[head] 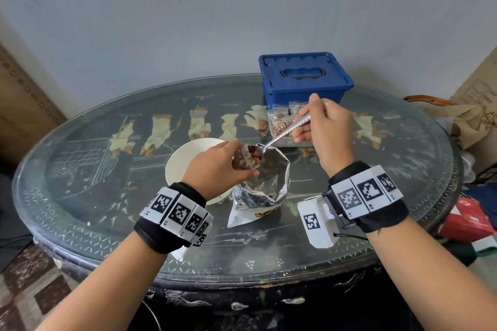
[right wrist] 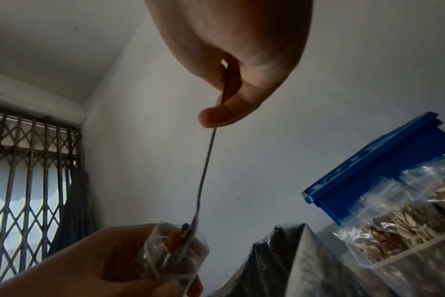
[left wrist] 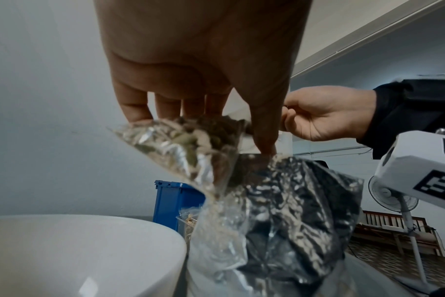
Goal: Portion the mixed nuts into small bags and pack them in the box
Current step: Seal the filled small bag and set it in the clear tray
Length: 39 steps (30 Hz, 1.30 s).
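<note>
While left hand (head: 215,166) pinches small bag (left wrist: 181,144) | right hand (head: 326,126) grips spoon (right wrist: 203,180) | head view alone shows table (head: 107,209)

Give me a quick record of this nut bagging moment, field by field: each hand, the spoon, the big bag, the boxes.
left hand: holds a small clear plastic bag, partly filled with nuts, above the big bag
right hand: holds a silver metal spoon by its handle
spoon bowl: at the small bag's mouth
crinkled silver foil bag: open, standing on the dark glass-topped table
white bowl: left of the foil bag
clear plastic box: holds filled small bags
blue lidded plastic box: closed, behind it
</note>
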Tool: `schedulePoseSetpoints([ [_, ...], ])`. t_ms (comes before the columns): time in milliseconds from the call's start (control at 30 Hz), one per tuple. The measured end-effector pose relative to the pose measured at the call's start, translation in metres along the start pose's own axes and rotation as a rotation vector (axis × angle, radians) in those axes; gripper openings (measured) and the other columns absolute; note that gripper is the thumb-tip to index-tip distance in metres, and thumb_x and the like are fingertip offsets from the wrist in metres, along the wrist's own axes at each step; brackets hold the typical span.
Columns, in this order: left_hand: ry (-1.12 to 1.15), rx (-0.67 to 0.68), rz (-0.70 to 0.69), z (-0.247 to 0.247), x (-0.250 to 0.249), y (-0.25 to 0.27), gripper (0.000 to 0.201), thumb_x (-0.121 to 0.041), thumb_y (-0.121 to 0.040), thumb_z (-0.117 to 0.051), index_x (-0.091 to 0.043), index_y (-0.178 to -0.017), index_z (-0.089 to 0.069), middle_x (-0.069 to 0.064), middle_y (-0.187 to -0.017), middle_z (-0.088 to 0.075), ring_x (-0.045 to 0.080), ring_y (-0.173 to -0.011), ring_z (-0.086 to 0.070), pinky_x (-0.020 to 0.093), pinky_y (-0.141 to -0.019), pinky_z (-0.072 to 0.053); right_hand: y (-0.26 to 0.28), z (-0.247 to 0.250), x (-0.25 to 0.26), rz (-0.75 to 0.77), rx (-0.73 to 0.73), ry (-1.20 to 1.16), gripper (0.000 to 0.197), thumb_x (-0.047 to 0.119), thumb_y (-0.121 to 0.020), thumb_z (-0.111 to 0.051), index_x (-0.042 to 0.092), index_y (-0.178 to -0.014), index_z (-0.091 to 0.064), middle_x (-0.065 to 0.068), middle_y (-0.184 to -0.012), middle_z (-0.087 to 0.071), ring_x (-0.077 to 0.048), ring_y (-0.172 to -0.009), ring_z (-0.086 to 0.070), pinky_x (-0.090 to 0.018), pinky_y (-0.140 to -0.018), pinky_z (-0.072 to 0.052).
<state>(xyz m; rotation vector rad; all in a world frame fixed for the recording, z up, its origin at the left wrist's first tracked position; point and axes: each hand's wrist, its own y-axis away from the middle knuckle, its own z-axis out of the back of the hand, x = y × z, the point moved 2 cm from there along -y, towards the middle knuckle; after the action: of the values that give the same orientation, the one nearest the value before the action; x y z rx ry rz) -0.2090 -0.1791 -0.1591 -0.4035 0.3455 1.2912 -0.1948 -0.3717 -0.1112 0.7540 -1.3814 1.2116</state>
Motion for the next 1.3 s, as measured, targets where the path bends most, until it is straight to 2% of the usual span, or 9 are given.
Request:
schedulePoseSetpoints([
  [167,0.145,-0.047,0.052,0.0,0.005,0.005,0.052,-0.048,-0.074,-0.07,-0.017,-0.113,-0.053,-0.013,-0.076,-0.054,0.005,-0.06,-0.049,0.013,-0.054,-0.036,0.007,-0.012,0.016,0.156,0.108,0.017,0.035,0.023,-0.099,-0.043,0.008,-0.072,-0.058,-0.009,-0.057,-0.062,-0.016,-0.044,-0.061,-0.031,-0.047,-0.053],
  [300,0.293,-0.133,0.096,0.001,0.011,0.013,0.036,-0.035,-0.075,-0.074,-0.017,-0.097,-0.052,-0.008,-0.071,-0.056,0.003,-0.059,-0.051,0.01,-0.056,-0.043,0.015,-0.025,0.031,0.347,0.214,0.064,0.028,0.02,-0.098,-0.046,0.007,-0.077,-0.059,-0.002,-0.062,-0.062,-0.01,-0.048,-0.063,-0.025,-0.047,-0.053],
  [467,0.442,-0.242,0.14,-0.009,0.028,0.02,0.039,-0.037,-0.072,-0.075,-0.011,-0.096,-0.058,0.007,-0.085,-0.065,0.024,-0.081,-0.06,0.041,-0.074,-0.05,0.022,-0.033,0.045,0.564,0.253,0.086,0.029,0.018,-0.097,-0.048,0.002,-0.078,-0.063,0.01,-0.063,-0.059,-0.008,-0.051,-0.064,-0.029,-0.047,-0.053],
  [567,0.495,-0.275,0.144,-0.011,0.028,0.024,0.033,-0.036,-0.073,-0.075,-0.014,-0.091,-0.057,0.005,-0.083,-0.065,0.022,-0.081,-0.061,0.04,-0.074,-0.05,0.024,-0.033,0.051,0.624,0.251,0.066,0.031,0.022,-0.095,-0.046,0.003,-0.079,-0.064,0.017,-0.066,-0.058,-0.009,-0.052,-0.064,-0.033,-0.048,-0.053],
  [767,0.537,-0.264,0.157,-0.015,0.029,0.027,0.026,-0.03,-0.076,-0.073,-0.018,-0.093,-0.057,-0.013,-0.086,-0.063,0.011,-0.083,-0.059,0.013,-0.068,-0.041,0.024,-0.019,0.051,0.575,0.186,-0.025,0.025,0.027,-0.094,-0.043,0.012,-0.082,-0.06,0.009,-0.069,-0.061,-0.009,-0.054,-0.064,-0.028,-0.049,-0.054],
  [867,0.53,-0.269,0.156,-0.018,0.028,0.029,0.026,-0.03,-0.078,-0.072,-0.018,-0.095,-0.057,-0.012,-0.088,-0.063,0.009,-0.084,-0.059,0.007,-0.067,-0.041,0.019,-0.006,0.043,0.515,0.103,-0.016,0.028,0.027,-0.096,-0.042,0.01,-0.082,-0.059,0.007,-0.07,-0.062,-0.009,-0.053,-0.064,-0.024,-0.049,-0.052],
  [1033,0.471,-0.256,0.146,-0.023,0.026,0.031,0.03,-0.033,-0.078,-0.071,-0.015,-0.096,-0.056,-0.005,-0.081,-0.061,0.007,-0.071,-0.054,0.006,-0.061,-0.04,0.015,0.008,0.019,0.478,0.064,0.14,0.034,0.033,-0.096,-0.04,0.011,-0.078,-0.058,0.0,-0.061,-0.062,-0.009,-0.049,-0.061,-0.028,-0.05,-0.052],
  [1167,0.463,-0.245,0.163,-0.028,0.025,0.033,0.028,-0.032,-0.078,-0.071,-0.017,-0.097,-0.056,-0.005,-0.082,-0.061,0.009,-0.072,-0.054,0.006,-0.061,-0.039,0.021,0.002,-0.007,0.462,0.156,0.32,0.032,0.02,-0.098,-0.046,0.004,-0.076,-0.062,0.001,-0.055,-0.061,-0.008,-0.056,-0.062,-0.023,-0.052,-0.05],
  [1300,0.473,-0.229,0.15,-0.028,0.024,0.036,0.027,-0.03,-0.079,-0.071,-0.02,-0.098,-0.054,-0.013,-0.088,-0.06,0.01,-0.085,-0.057,0.005,-0.066,-0.038,0.032,-0.011,-0.031,0.487,0.33,0.505,0.032,0.018,-0.097,-0.047,0.0,-0.077,-0.063,-0.008,-0.058,-0.061,-0.02,-0.057,-0.063,-0.038,-0.055,-0.049],
])
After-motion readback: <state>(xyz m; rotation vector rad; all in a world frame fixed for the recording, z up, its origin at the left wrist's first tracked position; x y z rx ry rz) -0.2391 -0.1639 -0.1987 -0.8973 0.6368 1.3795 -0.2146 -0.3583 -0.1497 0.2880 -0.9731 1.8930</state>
